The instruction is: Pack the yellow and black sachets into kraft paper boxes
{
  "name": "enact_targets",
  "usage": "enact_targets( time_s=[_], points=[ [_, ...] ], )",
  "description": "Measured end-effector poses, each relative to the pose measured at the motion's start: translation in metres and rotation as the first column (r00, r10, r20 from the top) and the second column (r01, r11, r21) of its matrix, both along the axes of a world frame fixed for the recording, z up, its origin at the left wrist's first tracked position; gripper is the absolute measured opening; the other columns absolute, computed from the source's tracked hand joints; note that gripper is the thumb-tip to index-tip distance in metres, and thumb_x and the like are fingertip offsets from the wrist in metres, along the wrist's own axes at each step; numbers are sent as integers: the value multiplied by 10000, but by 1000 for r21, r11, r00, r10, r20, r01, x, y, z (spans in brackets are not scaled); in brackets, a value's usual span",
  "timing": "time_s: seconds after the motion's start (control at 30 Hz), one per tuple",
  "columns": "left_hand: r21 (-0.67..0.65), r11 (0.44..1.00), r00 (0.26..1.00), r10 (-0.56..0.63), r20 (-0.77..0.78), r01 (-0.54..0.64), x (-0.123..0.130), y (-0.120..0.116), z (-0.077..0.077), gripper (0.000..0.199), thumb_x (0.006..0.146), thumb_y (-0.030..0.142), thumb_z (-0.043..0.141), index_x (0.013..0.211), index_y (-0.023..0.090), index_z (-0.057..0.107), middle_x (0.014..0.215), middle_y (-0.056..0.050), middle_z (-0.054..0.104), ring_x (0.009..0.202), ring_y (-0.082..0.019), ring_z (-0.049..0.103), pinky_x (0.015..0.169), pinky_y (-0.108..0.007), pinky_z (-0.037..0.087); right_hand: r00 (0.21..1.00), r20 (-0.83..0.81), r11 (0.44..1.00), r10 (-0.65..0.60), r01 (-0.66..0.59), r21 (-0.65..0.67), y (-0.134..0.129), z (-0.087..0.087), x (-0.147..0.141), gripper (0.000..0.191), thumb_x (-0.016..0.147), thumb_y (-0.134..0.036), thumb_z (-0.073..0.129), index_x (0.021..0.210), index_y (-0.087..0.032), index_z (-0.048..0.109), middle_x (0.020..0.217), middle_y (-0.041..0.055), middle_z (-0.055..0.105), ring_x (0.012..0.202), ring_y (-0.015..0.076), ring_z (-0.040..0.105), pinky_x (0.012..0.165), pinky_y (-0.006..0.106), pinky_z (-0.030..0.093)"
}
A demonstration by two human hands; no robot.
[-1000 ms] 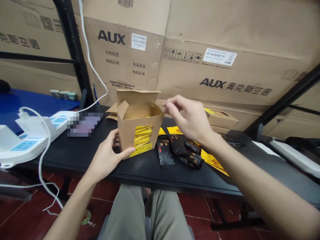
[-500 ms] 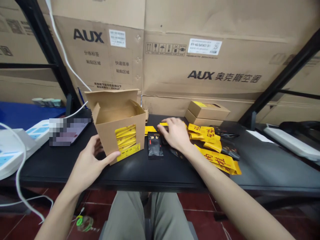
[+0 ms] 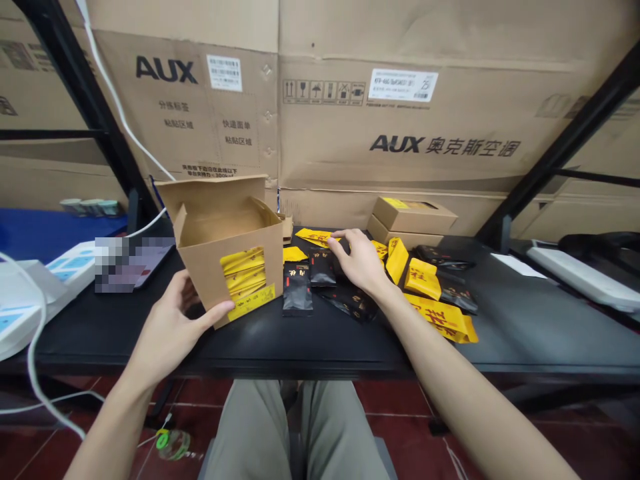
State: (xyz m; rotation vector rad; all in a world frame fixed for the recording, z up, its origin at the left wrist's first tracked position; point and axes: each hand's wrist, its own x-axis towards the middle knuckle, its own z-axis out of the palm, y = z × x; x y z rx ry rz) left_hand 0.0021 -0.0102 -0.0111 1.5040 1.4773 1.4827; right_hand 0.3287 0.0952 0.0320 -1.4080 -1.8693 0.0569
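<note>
1. Our left hand [image 3: 170, 330] clasps the open tan cardboard box [image 3: 203, 267] between thumb and fingers, near the front edge of the black surface [image 3: 530, 330].
2. Our right hand [image 3: 365, 263] has bent fingers at the flat yellow packet [image 3: 313, 237] toward the back edge; we cannot tell whether they pinch it.
3. A black rectangular packet [image 3: 298, 293] lies just beside the box.

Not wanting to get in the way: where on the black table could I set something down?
The widest bare patch of the black table lies right of the yellow packets, nearer than the white slip. A narrow strip fronts the open box and black packets. It's crowded around the right hand, where both kinds cluster.
</note>
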Motion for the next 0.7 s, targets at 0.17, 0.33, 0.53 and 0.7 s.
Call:
enact_targets(
  time_s=[0.17, 0.33, 0.53, 0.7],
  points=[
    [113, 993, 995, 24, 94, -35, -1, 4, -2, 760, 670, 397, 939, 1339, 325, 586, 1403, -109, 683, 1266, -319, 686, 1072, -500, 573, 957, -138, 949, 254, -219, 227, -12, 8, -16, 294, 1008, -442, 567, 1103, -197, 699, 1172, 115, 730, 1140, 254, 664, 1060, 476, 514],
    [496, 866, 994, 12, 108, -64, -2, 16, 14, 1035, 593, 188, 966, 1475, 410, 472, 1263, -8, 670, 1017, -145, 706, 804, -248, 593, 743, -276, 790, 610, -543, 283, -27, 27, -62, 535, 962, -630, 613, 1334, -247, 597, 1414, 114, 642, 1268, 223, 639, 1128, 446, 510],
    [640, 768, 998, 51, -44, -11, 8, 20, 47, 566, 751, 182, 867, 1274, 299, 684, 1255, -23, 711, 1113, -133, 672, 893, -225, 559, 592, -366, 690, 718, -674, 263, -31, 40, -105, 573, 935, -775, 529, 1070, -236, 667, 1341, 100, 650, 1483, 254, 478, 1183, 455, 458],
    [614, 781, 967, 229, -110, -115, 7, 18, 57, 329, 796, 326, 834, 1091, 229, 725, 1061, -40, 736, 948, -177, 687, 789, -301, 572, 487, -579, 726, 654, -619, 299, -22, 44, -125, 651, 877, -826, 560, 1177, -248, 551, 1376, 97, 620, 1375, 225, 573, 1182, 436, 474]
  ],
)
